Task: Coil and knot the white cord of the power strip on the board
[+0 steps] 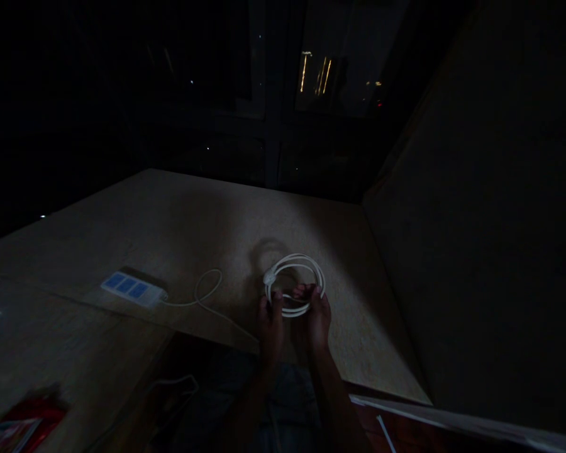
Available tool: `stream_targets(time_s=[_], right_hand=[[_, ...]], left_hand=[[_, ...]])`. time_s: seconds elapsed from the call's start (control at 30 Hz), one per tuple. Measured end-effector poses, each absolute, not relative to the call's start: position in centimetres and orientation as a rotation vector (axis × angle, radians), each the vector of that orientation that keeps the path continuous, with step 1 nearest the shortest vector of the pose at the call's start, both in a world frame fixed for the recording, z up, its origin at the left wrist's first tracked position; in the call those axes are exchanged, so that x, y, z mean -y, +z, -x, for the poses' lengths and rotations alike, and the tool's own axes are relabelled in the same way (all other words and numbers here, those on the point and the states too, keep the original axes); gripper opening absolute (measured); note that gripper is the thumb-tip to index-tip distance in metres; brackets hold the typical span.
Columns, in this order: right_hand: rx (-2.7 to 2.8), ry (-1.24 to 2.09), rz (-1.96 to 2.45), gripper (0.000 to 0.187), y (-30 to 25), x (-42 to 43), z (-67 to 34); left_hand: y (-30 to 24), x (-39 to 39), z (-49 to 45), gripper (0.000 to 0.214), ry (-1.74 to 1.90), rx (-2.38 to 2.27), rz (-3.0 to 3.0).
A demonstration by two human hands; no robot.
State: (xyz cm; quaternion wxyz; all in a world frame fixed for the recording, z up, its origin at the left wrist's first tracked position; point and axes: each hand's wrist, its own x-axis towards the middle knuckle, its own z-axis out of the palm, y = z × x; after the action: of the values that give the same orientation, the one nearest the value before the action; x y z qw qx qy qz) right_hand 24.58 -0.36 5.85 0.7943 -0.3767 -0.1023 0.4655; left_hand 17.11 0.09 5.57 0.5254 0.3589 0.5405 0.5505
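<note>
Left hand (271,322) and right hand (317,319) both pinch the coiled cord (321,280); a tug could drag the power strip (133,289) (left of the grip).

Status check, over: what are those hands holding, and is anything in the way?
Left hand and right hand holding pale coiled cable. Power strip to the left; its cord trails toward the hands. Nothing seen blocking.

The left hand (270,326) hides part of the cable (319,273); far to its left, the edge crops a red packet (49,414); lights (327,74) ahead of it are blurred.
</note>
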Motion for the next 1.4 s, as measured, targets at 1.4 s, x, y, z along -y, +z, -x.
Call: stream_targets(time_s=[1.4], right_hand=[[0.105,1.466,0.394,0.016,7.5,7.0,-31.9]], left_hand=[[7.6,-1.0,-9.6,0.023,0.439,-0.593,-2.104]])
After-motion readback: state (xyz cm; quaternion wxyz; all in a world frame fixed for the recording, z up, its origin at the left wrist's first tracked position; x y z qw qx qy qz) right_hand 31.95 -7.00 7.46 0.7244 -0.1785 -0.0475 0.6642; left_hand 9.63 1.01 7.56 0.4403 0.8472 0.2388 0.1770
